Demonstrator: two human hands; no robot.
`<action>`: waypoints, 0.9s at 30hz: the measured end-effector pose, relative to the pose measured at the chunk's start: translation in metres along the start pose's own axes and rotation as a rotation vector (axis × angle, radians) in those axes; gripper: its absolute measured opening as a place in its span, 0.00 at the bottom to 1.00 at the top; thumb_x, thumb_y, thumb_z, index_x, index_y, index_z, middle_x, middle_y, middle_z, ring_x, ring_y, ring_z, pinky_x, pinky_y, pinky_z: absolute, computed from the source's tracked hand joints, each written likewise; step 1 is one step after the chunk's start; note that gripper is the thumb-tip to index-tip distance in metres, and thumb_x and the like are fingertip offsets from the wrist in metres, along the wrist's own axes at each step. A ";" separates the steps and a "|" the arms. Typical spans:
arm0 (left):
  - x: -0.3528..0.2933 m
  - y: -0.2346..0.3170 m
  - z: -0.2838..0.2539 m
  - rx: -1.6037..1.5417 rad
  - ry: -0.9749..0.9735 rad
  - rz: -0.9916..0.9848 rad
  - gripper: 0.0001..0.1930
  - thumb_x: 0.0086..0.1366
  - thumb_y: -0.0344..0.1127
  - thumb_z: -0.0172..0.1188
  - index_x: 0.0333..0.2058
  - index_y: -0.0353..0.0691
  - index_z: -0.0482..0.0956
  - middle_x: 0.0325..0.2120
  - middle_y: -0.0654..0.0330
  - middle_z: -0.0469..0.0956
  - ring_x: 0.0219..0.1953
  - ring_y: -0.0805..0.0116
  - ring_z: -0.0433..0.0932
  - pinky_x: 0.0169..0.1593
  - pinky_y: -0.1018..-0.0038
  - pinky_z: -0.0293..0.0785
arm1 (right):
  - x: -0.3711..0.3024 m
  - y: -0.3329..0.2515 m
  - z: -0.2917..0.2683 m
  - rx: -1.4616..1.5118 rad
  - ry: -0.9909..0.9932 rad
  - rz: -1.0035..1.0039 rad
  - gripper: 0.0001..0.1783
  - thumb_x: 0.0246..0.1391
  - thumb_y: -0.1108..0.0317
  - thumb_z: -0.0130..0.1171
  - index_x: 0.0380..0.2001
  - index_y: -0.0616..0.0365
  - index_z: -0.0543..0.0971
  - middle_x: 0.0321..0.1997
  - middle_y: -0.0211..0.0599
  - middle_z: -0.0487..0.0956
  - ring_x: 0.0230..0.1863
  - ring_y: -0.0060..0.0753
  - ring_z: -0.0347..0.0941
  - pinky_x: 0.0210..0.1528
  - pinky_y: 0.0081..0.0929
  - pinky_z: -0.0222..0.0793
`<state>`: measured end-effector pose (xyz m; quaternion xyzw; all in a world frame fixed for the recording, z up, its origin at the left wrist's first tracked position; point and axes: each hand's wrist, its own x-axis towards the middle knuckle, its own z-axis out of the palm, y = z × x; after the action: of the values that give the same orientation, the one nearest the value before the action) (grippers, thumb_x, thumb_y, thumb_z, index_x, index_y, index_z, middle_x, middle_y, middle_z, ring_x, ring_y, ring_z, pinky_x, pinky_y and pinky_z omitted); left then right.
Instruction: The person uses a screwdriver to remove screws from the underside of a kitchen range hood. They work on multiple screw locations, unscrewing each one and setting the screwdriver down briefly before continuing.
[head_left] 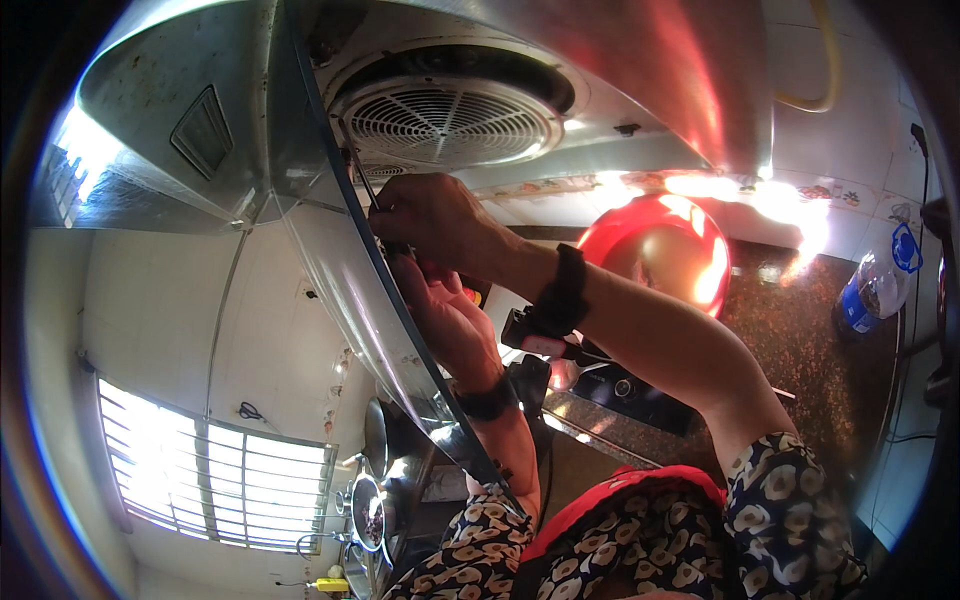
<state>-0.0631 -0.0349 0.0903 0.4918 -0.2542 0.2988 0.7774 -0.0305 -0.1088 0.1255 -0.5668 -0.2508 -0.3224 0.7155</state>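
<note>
We have our right hand (425,215) clamped round a thin screwdriver (362,180) angled up at the range hood (200,120) edge near its fan grille (445,120), while our left hand (445,315) below braces the rim, its grip hidden.

A thin dark screwdriver (372,195) is held up against the underside of the hood (200,120), close beside the round fan grille (445,120). Its slim shaft is tilted, with the tip up and to the left at the hood's dark front edge, and its handle is hidden in the right hand (425,215), which is closed around it. The hood is seen from below: grey metal, greasy, with a clear curved front panel. The left hand (445,315) is raised just under the right hand, against the hood's edge.
</note>
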 end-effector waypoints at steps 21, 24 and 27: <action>0.011 -0.001 -0.002 0.075 0.007 0.035 0.13 0.67 0.45 0.57 0.29 0.42 0.72 0.21 0.70 0.67 0.21 0.80 0.60 0.26 0.81 0.58 | 0.010 0.002 0.000 -0.018 -0.076 0.083 0.15 0.54 0.62 0.64 0.38 0.63 0.81 0.29 0.37 0.81 0.29 0.21 0.77 0.30 0.23 0.75; 0.012 0.003 -0.002 0.083 -0.051 0.040 0.13 0.67 0.44 0.58 0.32 0.41 0.73 0.23 0.69 0.70 0.23 0.80 0.63 0.27 0.81 0.60 | 0.010 0.002 0.001 -0.070 -0.060 -0.046 0.14 0.54 0.63 0.63 0.38 0.63 0.81 0.29 0.37 0.82 0.30 0.21 0.77 0.31 0.23 0.75; 0.012 0.005 0.001 0.050 -0.031 0.033 0.13 0.67 0.43 0.57 0.34 0.39 0.74 0.25 0.67 0.73 0.25 0.79 0.67 0.30 0.81 0.64 | 0.011 0.004 0.001 -0.022 -0.065 0.045 0.13 0.54 0.64 0.64 0.38 0.63 0.81 0.30 0.37 0.82 0.31 0.22 0.77 0.33 0.24 0.76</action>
<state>-0.0584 -0.0317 0.1026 0.5113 -0.2665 0.3100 0.7559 -0.0196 -0.1087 0.1311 -0.5904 -0.2576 -0.2905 0.7075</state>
